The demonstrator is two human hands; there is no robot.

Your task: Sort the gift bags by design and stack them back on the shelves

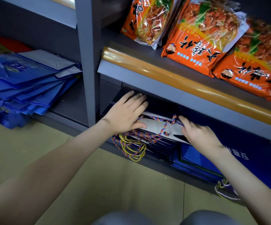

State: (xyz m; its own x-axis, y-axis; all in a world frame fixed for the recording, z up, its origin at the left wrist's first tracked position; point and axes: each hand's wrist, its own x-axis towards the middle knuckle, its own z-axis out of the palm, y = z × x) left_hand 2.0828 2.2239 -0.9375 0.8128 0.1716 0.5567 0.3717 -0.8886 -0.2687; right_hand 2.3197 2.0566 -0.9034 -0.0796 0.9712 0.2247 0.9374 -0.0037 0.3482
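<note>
While left hand (125,111) lies flat, fingers straight and spread, pressing top of navy gift bags (160,145), right hand (198,132) curls fingers, apparently pinching top bag's white rim beside handle knot.
Step advice: keep stack pressed, square edges, tuck dangling rope handles (131,146) inward before sliding deeper.
Stack sits in lower shelf (157,165) bay.
Left bay: lighter blue gift bags (26,82), slumped.
Above: orange snack packets (196,46).

A: Place type?
B: Shop — grey metal shelving (87,62) with an orange price rail (180,81) along the shelf edge.
A: Stock?
B: Rows of identical orange snack packets (194,41) above — gift bags (26,82) stacked flat on the bottom shelves.
</note>
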